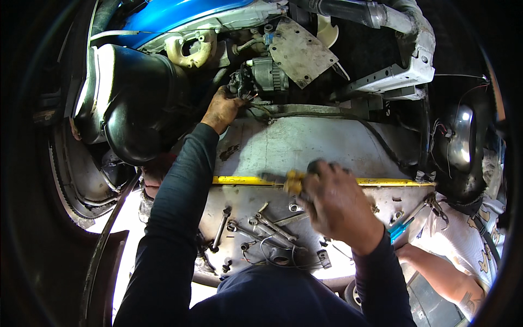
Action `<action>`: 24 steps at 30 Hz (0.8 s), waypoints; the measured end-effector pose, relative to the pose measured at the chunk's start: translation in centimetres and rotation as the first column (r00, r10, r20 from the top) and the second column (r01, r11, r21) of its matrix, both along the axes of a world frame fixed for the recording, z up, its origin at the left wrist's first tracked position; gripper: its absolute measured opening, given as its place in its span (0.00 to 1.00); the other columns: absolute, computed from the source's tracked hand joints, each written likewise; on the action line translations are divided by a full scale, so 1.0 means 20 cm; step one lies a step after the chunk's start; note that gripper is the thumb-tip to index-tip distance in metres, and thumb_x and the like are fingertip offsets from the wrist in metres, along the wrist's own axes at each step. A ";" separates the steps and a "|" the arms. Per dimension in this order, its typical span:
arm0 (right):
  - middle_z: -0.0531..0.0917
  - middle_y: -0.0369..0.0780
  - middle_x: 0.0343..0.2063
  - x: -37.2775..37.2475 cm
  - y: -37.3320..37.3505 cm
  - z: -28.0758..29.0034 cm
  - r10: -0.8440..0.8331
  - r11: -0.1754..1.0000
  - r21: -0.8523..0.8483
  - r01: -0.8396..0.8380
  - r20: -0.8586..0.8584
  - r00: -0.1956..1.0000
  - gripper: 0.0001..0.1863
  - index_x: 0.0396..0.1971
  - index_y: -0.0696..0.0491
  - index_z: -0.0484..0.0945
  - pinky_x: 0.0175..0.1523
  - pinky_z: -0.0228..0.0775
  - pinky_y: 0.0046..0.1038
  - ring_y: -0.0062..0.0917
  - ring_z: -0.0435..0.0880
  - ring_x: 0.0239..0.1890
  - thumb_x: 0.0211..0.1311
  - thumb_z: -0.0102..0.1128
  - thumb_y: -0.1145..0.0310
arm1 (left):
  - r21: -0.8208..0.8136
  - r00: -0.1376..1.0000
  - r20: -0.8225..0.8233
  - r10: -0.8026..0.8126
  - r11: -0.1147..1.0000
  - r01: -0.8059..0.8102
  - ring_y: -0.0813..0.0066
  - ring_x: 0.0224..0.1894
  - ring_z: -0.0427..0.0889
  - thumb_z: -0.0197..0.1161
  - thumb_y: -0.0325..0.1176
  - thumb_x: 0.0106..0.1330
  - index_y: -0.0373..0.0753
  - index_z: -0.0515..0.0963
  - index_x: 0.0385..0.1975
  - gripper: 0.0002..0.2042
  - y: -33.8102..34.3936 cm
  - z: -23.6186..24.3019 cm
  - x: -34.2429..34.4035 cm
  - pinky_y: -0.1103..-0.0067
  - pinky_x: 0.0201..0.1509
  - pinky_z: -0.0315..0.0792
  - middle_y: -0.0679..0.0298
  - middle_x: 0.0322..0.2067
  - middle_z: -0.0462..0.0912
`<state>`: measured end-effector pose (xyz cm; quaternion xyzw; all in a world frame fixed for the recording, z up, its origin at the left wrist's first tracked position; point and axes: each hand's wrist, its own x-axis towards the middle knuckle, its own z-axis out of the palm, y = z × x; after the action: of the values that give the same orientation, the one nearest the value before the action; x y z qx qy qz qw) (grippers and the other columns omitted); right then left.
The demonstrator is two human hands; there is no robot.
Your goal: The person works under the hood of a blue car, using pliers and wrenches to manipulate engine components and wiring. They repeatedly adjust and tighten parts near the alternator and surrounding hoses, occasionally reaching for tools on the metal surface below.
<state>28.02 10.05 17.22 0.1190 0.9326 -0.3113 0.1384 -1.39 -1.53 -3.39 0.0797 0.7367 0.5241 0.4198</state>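
My left hand (222,110) reaches into the engine bay beside the alternator (267,74). Its fingers are closed on a thin wire (253,97) with a coppery end; the fingertips are partly hidden. My right hand (339,204), smeared by motion, hovers over the yellow-edged metal panel (239,180). It grips a yellow tool (295,182) whose dark end points left; blur hides its exact kind. A dark cable (327,115) runs right from near my left hand along the grey panel.
Several wrenches (275,229) and loose parts lie on the metal ledge close to my body. A bare plate (302,52) stands beyond the alternator, and a big black rounded housing (136,103) at left. Another person's forearm (441,275) comes in at right, near a blue-handled tool (400,229).
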 end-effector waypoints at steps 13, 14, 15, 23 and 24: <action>0.80 0.46 0.54 0.26 -0.31 -0.06 0.204 0.978 0.042 -0.202 -0.036 0.978 0.10 0.38 0.50 0.86 0.63 0.66 0.47 0.40 0.77 0.56 0.61 0.63 0.63 | -0.138 0.946 -0.017 -0.325 0.938 0.319 0.69 0.40 0.88 0.62 0.22 0.66 0.29 0.83 0.44 0.09 -0.05 0.03 -0.05 0.75 0.44 0.81 0.55 0.42 0.88; 0.80 0.46 0.54 0.27 -0.31 -0.06 0.220 0.975 0.043 -0.218 -0.036 0.975 0.10 0.38 0.50 0.86 0.64 0.66 0.47 0.39 0.78 0.55 0.61 0.63 0.63 | -0.107 0.961 0.016 -0.278 0.955 0.278 0.69 0.40 0.88 0.62 0.22 0.66 0.29 0.84 0.42 0.08 -0.05 0.03 -0.05 0.75 0.44 0.81 0.54 0.42 0.88; 0.80 0.47 0.54 0.27 -0.31 -0.05 0.250 0.967 0.033 -0.251 0.018 0.968 0.10 0.39 0.50 0.86 0.64 0.66 0.47 0.39 0.78 0.55 0.62 0.63 0.63 | -0.057 0.970 0.062 -0.233 0.970 0.237 0.70 0.40 0.88 0.62 0.23 0.66 0.28 0.85 0.41 0.08 -0.04 0.03 -0.05 0.75 0.44 0.81 0.54 0.42 0.88; 0.80 0.42 0.37 -0.17 0.04 -0.21 0.174 0.980 0.141 -0.140 -0.269 0.947 0.13 0.41 0.49 0.82 0.48 0.71 0.40 0.38 0.80 0.40 0.55 0.62 0.73 | -0.123 0.982 0.164 -0.098 0.985 0.119 0.66 0.38 0.88 0.62 0.22 0.66 0.28 0.83 0.42 0.08 0.00 0.10 -0.03 0.73 0.45 0.82 0.54 0.41 0.88; 0.82 0.43 0.38 -0.30 0.12 -0.32 0.101 0.991 0.106 -0.076 -0.263 0.959 0.13 0.42 0.49 0.82 0.47 0.73 0.40 0.39 0.82 0.40 0.54 0.61 0.74 | -0.078 0.981 0.182 -0.074 0.993 0.089 0.65 0.38 0.88 0.62 0.22 0.65 0.28 0.82 0.43 0.09 0.01 0.10 -0.03 0.72 0.44 0.82 0.54 0.40 0.88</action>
<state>22.05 12.53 10.73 0.0404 0.9609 -0.2733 0.0190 -1.98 -1.30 -1.38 0.0444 0.7141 0.4793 0.5083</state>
